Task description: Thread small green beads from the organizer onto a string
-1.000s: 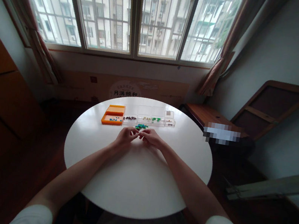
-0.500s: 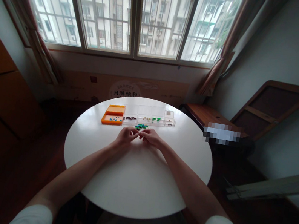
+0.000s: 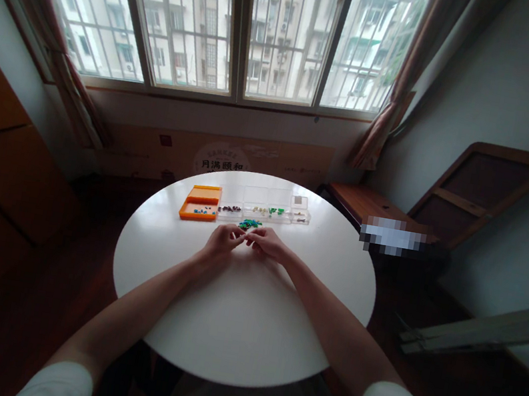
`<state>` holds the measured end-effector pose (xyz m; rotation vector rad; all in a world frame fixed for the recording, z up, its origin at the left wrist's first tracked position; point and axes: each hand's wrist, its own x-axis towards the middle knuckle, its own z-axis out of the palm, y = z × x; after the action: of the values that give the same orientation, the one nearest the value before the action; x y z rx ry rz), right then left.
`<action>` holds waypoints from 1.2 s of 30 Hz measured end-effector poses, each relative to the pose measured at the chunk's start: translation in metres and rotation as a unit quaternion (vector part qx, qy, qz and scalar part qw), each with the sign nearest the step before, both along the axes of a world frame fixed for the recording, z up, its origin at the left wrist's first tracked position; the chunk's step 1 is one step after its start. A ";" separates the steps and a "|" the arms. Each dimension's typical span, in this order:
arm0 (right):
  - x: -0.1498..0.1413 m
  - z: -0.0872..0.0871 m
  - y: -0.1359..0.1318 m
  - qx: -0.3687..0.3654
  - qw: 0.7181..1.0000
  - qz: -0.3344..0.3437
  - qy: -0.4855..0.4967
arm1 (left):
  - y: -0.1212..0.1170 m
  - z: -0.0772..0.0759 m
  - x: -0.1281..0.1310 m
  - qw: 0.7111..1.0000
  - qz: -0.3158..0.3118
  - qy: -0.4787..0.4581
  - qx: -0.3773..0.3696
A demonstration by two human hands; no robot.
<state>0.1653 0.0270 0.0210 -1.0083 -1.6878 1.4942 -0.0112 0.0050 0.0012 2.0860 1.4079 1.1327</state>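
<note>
Head view: left hand [image 3: 226, 239] and right hand [image 3: 267, 244] meet near the fingertips above the worktop [image 3: 244, 316]. Grip: fingers curled inward; cannot tell whether anything is pinched. Heap [image 3: 252, 224] of green and blue pieces lies just beyond the grip; orange box [image 3: 197, 218] farther left. Risk: a forward knuckle nudge could scatter the heap.

1. We see a smooth, glossy finish on the white tabletop [image 3: 243, 323].
2. We take the orange tray [image 3: 197, 218] for plastic, lightly shiny.
3. Clear, glossy plastic, we'd say, for the lidded cases [image 3: 255, 194].
4. We find cloth in the curtains [image 3: 377, 132].
5. We see smooth wood on the bench [image 3: 360, 198].
</note>
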 end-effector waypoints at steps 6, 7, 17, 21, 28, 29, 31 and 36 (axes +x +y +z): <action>-0.001 0.002 -0.002 -0.013 1.000 -0.002 0.000 | 0.000 0.000 0.000 1.000 -0.005 -0.001 0.002; -0.001 0.003 -0.003 -0.016 1.000 -0.004 0.000 | 0.000 0.000 0.000 1.000 -0.004 -0.001 0.001; 0.000 0.003 -0.003 -0.013 1.000 0.000 0.004 | -0.001 0.001 0.000 1.000 0.000 -0.006 -0.001; 0.000 0.002 -0.002 -0.007 1.000 -0.001 0.002 | 0.000 0.000 0.000 1.000 -0.003 -0.003 -0.002; 0.000 0.001 -0.001 0.004 1.000 0.001 0.001 | 0.001 0.000 -0.001 1.000 -0.010 0.006 0.000; 0.000 0.001 -0.001 0.005 1.000 0.001 0.001 | 0.001 0.000 -0.001 1.000 -0.010 0.006 0.001; 0.000 0.002 -0.002 0.005 1.000 0.001 0.002 | 0.001 0.000 0.000 1.000 -0.010 0.004 0.001; -0.001 0.002 -0.002 -0.005 1.000 0.001 0.003 | 0.001 -0.001 0.000 1.000 -0.007 -0.001 -0.005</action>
<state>0.1646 0.0249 0.0227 -1.0074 -1.6798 1.5056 -0.0116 0.0062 0.0001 2.0854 1.3929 1.1199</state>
